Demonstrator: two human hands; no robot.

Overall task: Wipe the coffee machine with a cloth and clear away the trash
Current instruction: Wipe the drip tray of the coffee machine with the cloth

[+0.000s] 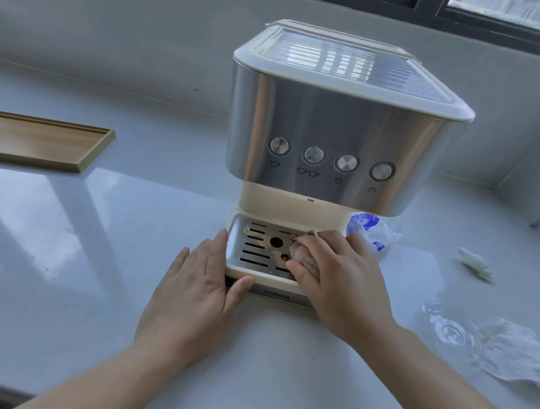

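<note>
Coffee machine [336, 128]: wipe in progress, trash not yet cleared.
I see it upright mid-counter [90, 252], with a bright steel front and a cream base. I judge the job early: a crumpled clear wrapper [496, 348] at 4 o'clock, and a blue-printed bag [372, 231] and white wad [475, 264] at 3 o'clock, lie uncollected. At 6 o'clock the left hand [192, 293] braces the drip tray [257, 246], fingers straight and together. The right hand [344, 278] curls its fingers round the cloth [306, 261], pressing it on the grate, where pale smears show.
</note>
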